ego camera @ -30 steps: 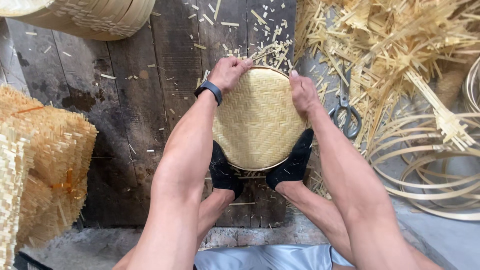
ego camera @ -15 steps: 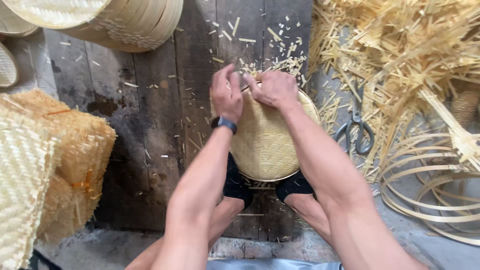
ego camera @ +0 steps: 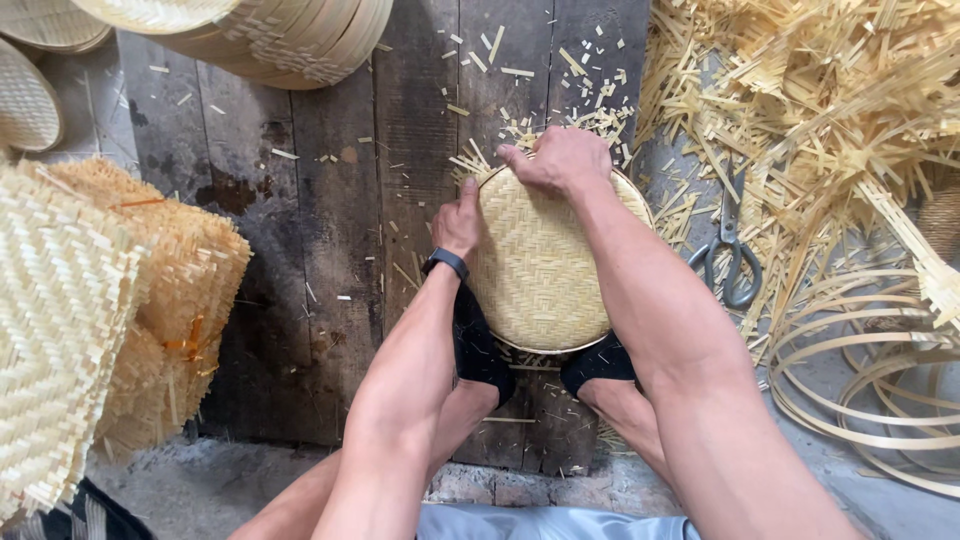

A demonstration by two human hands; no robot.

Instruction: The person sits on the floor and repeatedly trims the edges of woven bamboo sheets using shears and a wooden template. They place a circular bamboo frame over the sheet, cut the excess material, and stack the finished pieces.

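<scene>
right hand (ego camera: 560,160): fingers together, curled over the far rim of a round woven bamboo tray (ego camera: 540,265), pressing down on its top edge; knuckles up, forearm running down across the tray's right side.

left hand (ego camera: 460,222): fingers together and flat against the tray's left rim, thumb side up; black wristband (ego camera: 446,263) on the wrist just below.

woven bamboo tray: lies on dark wooden planks (ego camera: 340,250), centre of view, its near edge pinned by 2 feet in black socks (ego camera: 480,350), 1 at each lower corner.

around the tray: short bamboo offcuts (ego camera: 520,70) scattered over the planks beyond the far rim. scissors (ego camera: 730,255) just right of the tray, handles toward the person. loose heap of bamboo strips (ego camera: 820,110) at upper right. coiled bamboo hoops (ego camera: 870,370) at lower right, near the right forearm.

left side, well apart from the hands: stack of square woven mats (ego camera: 90,310). top edge: stacked finished trays (ego camera: 260,35), with 1 more round woven piece (ego camera: 25,105) at far left.
</scene>
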